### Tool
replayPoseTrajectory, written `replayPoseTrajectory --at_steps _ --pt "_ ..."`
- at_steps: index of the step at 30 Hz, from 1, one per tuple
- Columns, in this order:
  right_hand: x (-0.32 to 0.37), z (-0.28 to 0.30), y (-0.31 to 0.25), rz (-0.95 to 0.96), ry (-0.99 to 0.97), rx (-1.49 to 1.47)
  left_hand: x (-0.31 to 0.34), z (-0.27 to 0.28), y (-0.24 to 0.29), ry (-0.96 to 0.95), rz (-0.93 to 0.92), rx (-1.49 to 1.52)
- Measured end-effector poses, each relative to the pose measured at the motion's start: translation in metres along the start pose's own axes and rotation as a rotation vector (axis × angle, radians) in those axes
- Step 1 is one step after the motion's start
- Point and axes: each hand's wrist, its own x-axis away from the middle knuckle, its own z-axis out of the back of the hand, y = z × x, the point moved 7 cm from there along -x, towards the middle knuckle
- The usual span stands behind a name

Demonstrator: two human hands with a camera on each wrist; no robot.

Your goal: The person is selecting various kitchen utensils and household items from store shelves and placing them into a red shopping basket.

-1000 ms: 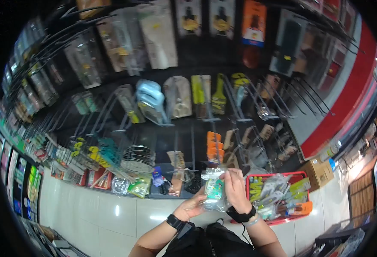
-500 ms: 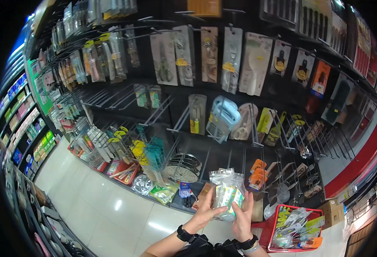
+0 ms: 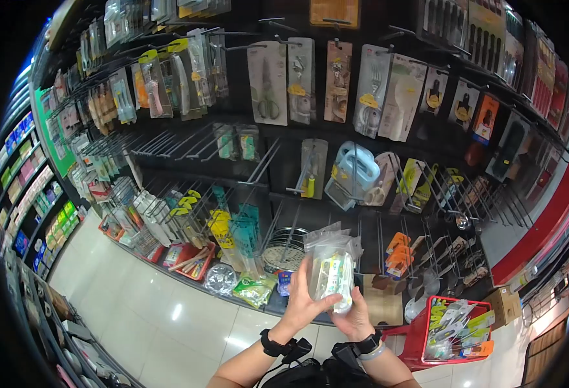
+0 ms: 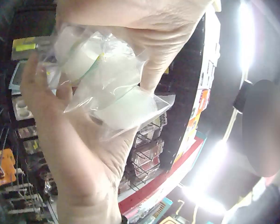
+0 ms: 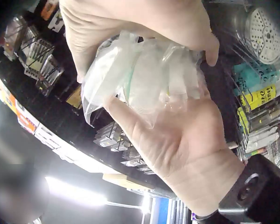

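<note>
Several clear zip bags (image 3: 333,271) are stacked together between my two hands, with white contents and a yellow-green label showing on the front one. My left hand (image 3: 305,302) grips the stack from the left side, its thumb across the lower front. On the lower right, my right hand (image 3: 354,318) holds the bottom end with its thumb up along the edge. In both wrist views the bag ends look milky white and bulge between the palms. What exactly lies inside the bags is unclear.
A dark pegboard rack with hooks of kitchen tools faces me. A red basket (image 3: 420,349) full of packaged utensils stands on the floor at right, by a cardboard box (image 3: 505,305). Round perforated metal plates (image 3: 284,252) hang behind the bags. Pale tiles (image 3: 168,317) cover the floor.
The head view has swung left. My right hand has come down from the bags' top to their lower end, and the stack now stands more upright and higher in view.
</note>
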Motion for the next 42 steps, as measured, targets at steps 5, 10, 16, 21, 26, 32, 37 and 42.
replayPoseTrajectory --at_steps 5,10,16,21,26,32,37,42 --pt "-0.018 0.002 0.021 -0.045 -0.006 -0.098 0.000 0.015 -0.018 0.141 0.025 -0.378" --pt "-0.046 0.007 0.040 -0.120 0.029 -0.040 -0.008 0.043 -0.026 0.368 0.087 -0.472" --pt "-0.085 0.009 0.059 -0.345 0.028 -0.085 -0.021 0.079 -0.032 0.561 0.148 -0.544" --pt "-0.112 0.016 0.061 -0.419 -0.028 -0.028 -0.023 0.099 -0.061 0.594 0.346 -0.163" --pt "-0.131 0.015 0.079 -0.538 -0.096 -0.055 -0.032 0.132 -0.088 0.503 0.347 0.090" --pt "-0.154 -0.013 0.105 -0.424 -0.108 -0.075 -0.053 0.160 -0.047 0.735 0.109 -0.723" --pt "-0.179 -0.006 0.135 -0.335 0.015 -0.150 -0.075 0.222 -0.064 0.833 0.052 -0.214" --pt "-0.197 -0.032 0.163 -0.230 0.008 -0.138 -0.127 0.277 -0.049 0.730 0.016 -0.061"
